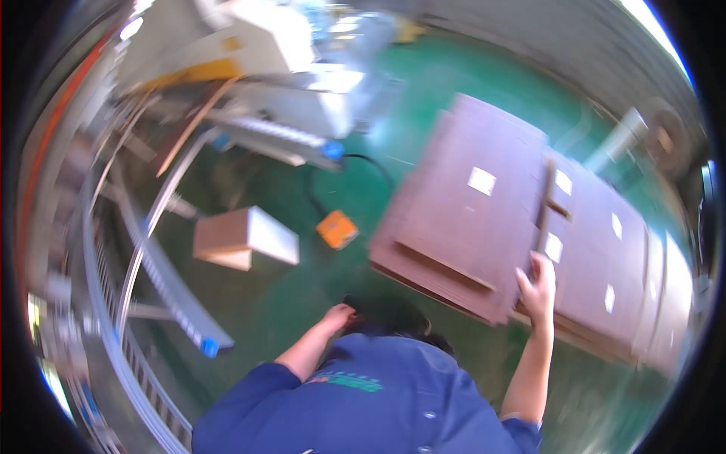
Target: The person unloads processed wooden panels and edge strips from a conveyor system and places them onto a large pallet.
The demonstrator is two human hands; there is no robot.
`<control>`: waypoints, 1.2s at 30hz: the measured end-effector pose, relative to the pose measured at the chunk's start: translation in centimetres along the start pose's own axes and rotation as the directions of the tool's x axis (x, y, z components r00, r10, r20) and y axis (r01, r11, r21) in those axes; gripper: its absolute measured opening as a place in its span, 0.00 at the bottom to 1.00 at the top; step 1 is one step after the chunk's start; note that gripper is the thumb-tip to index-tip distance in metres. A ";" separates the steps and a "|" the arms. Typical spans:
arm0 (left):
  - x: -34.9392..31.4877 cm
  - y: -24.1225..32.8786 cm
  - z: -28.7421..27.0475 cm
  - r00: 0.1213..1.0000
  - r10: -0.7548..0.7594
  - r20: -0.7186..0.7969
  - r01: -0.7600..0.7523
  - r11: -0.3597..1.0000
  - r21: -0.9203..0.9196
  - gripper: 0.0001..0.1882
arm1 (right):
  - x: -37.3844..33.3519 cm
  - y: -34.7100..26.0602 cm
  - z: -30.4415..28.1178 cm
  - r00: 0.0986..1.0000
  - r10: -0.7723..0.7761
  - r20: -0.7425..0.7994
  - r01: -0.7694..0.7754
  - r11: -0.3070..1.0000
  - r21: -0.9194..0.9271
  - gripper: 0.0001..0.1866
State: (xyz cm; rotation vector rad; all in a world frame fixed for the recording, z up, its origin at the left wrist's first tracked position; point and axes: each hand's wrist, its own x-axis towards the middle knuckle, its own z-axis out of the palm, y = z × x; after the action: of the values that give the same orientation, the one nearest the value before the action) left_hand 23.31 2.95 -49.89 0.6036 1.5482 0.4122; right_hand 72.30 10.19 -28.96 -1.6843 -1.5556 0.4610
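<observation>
My right hand [538, 291] is at the near side of a stack of flat brown panels [469, 219], by the seam between this stack and a second stack of brown panels [597, 265]. Its thumb is spread from the fingers, and I cannot tell whether the fingertips touch a panel. A narrow brown strip [546, 200] runs along the seam just beyond the fingers. My left hand [338, 316] hangs close to my body with its fingers curled, beside something dark. What it holds, if anything, is hidden.
On the green floor [287, 197] stand an orange pedal-like box [336, 229] with a black cable and a folded pale board piece [246, 236]. Curved metal conveyor rails [162, 272] with blue end caps stand to the left. A white machine [257, 45] is at the far left.
</observation>
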 end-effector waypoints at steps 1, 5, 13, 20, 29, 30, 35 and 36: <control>0.2 0.6 0.3 0.999 0.035 -0.020 -0.034 0.998 0.043 0.11 | -0.7 -0.2 0.8 0.998 -0.060 -0.012 0.059 0.995 -0.079 0.27; 1.0 0.2 -2.1 0.987 0.121 -0.109 -0.118 0.992 0.034 0.10 | -1.0 -5.1 3.7 0.998 -0.046 0.034 0.050 0.990 -0.128 0.25; 2.5 -1.8 -10.1 0.942 -0.034 -0.334 -0.111 0.907 -0.407 0.25 | 1.3 -8.5 7.4 0.989 -0.139 0.058 0.145 0.983 -0.113 0.20; 3.1 1.9 -26.3 0.778 -0.117 -0.617 -0.510 0.455 -0.730 0.35 | 2.6 -13.4 12.8 0.989 -0.147 0.024 0.148 0.988 -0.053 0.17; 0.2 13.8 -48.0 0.610 0.122 -0.783 -0.793 0.094 -0.602 0.54 | 4.1 -21.0 20.8 0.994 -0.104 0.032 0.102 0.994 0.049 0.16; 0.2 15.2 -49.2 0.616 0.149 -0.773 -0.787 0.068 -0.614 0.54 | 4.3 -22.0 21.8 0.995 -0.089 0.042 0.086 0.994 0.060 0.16; 0.7 19.2 -53.3 0.679 0.303 -0.668 -0.688 -0.053 -0.723 0.46 | 4.4 -26.2 26.8 0.988 -0.055 0.143 0.030 0.985 0.168 0.16; 0.8 20.0 -53.1 0.675 0.348 -0.650 -0.677 -0.058 -0.734 0.44 | 4.4 -26.5 27.8 0.983 -0.046 0.179 0.009 0.978 0.206 0.16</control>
State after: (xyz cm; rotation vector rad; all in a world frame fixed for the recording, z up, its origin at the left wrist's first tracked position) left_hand -26.89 24.65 -34.65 0.0217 0.8247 2.0563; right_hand 35.35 21.16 -25.83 -1.4944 -1.5995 0.7534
